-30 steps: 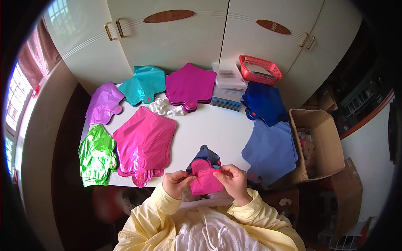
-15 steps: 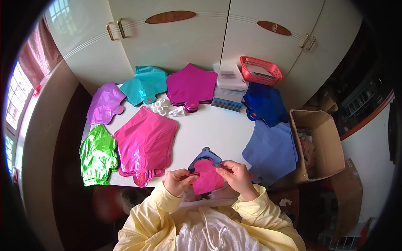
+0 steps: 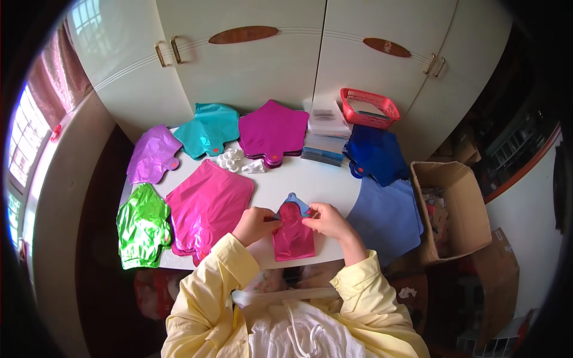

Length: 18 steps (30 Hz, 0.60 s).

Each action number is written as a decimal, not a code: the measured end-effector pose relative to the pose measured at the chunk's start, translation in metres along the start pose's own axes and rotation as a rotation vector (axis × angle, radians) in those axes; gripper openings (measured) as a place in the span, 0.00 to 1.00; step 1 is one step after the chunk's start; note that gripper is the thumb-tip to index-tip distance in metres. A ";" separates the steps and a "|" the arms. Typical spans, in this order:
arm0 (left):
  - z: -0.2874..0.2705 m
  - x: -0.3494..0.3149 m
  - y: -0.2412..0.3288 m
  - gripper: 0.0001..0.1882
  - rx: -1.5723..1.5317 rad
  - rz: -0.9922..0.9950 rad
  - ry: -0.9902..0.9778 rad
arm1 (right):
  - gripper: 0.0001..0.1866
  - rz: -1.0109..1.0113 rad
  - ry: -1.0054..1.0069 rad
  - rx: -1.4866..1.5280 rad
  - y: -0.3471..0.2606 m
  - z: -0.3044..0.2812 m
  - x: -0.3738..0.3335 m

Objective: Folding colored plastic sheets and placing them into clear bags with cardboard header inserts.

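Between my hands, near the table's front edge, is a folded stack of foil balloons. A pink foil balloon [image 3: 293, 241] lies on top, its rounded tab up; blue foil [image 3: 292, 198] shows behind it at the far tip. My left hand [image 3: 255, 224] pinches the stack's left edge. My right hand [image 3: 327, 221] pinches the right edge with thumb and fingers. Left of my left hand lies a pile of flat pink foil balloons [image 3: 210, 203]. To the right of my right hand is a pile of pale blue ones [image 3: 387, 218].
Around the white table [image 3: 286, 180] lie green [image 3: 142, 224], lilac [image 3: 152, 156], teal [image 3: 209, 128], magenta [image 3: 273, 131] and dark blue [image 3: 377, 152] foil balloons. White ribbon rolls [image 3: 230, 159], stacked packets [image 3: 325, 137] and a red basket [image 3: 370, 107] sit at the back. A cardboard box [image 3: 456, 209] stands right.
Both hands have moved the folded stack away from me, over the table. The pink foil now hangs flatter toward me, and less blue shows at the sides.
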<state>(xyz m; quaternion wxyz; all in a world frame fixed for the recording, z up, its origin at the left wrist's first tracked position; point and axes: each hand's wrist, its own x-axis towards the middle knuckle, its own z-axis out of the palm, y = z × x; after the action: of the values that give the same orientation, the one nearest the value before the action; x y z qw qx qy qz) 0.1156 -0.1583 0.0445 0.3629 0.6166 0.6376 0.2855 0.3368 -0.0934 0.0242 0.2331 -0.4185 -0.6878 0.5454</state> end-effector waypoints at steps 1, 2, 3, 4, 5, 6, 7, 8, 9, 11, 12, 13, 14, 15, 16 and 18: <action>-0.002 0.004 0.003 0.12 -0.029 -0.043 -0.034 | 0.08 0.029 -0.013 0.037 0.000 0.000 0.004; -0.004 0.006 0.005 0.13 -0.058 -0.087 -0.067 | 0.07 0.034 -0.013 0.019 -0.001 0.000 0.006; -0.004 0.007 0.004 0.12 -0.051 -0.081 -0.065 | 0.06 0.041 -0.016 0.000 -0.002 0.000 0.007; -0.003 0.008 0.002 0.12 -0.044 -0.075 -0.063 | 0.06 0.047 -0.020 -0.019 -0.003 0.000 0.009; -0.004 0.009 0.001 0.12 -0.036 -0.069 -0.059 | 0.07 0.053 -0.017 -0.071 -0.004 -0.001 0.010; -0.004 0.009 0.001 0.12 -0.034 -0.067 -0.052 | 0.08 0.064 -0.014 -0.122 -0.003 -0.002 0.009; -0.004 0.009 0.002 0.11 -0.032 -0.064 -0.044 | 0.09 0.075 -0.011 -0.173 -0.003 -0.002 0.009; -0.004 0.008 0.003 0.11 -0.030 -0.062 -0.035 | 0.08 0.089 -0.018 -0.178 -0.005 -0.001 0.009; -0.003 0.008 0.001 0.11 -0.031 -0.045 -0.029 | 0.07 0.102 -0.024 -0.184 -0.009 -0.002 0.009; -0.001 0.007 -0.003 0.11 -0.033 -0.011 -0.015 | 0.06 0.116 -0.021 -0.142 -0.009 -0.001 0.009; -0.001 0.007 -0.003 0.11 -0.031 -0.003 -0.014 | 0.06 0.116 -0.009 -0.095 -0.007 0.000 0.010; -0.001 0.006 -0.003 0.11 -0.029 0.005 -0.013 | 0.06 0.116 0.002 -0.048 -0.005 0.000 0.010; -0.001 0.006 -0.003 0.11 -0.027 0.013 -0.011 | 0.06 0.107 -0.002 -0.074 -0.004 0.000 0.010; -0.001 0.006 -0.006 0.12 0.054 0.056 -0.010 | 0.06 0.099 -0.008 -0.100 -0.004 0.000 0.011; -0.001 0.007 -0.012 0.13 0.135 0.099 -0.008 | 0.06 0.090 -0.015 -0.126 -0.004 0.001 0.011; 0.001 0.002 -0.010 0.18 0.278 0.205 0.038 | 0.08 0.015 0.047 -0.218 0.003 0.004 0.013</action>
<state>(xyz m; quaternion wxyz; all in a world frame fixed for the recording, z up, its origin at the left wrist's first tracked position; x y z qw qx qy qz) 0.1106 -0.1567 0.0355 0.2309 0.7171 0.6115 0.2419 0.3280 -0.0848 0.0182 0.1982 -0.4594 -0.7341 0.4591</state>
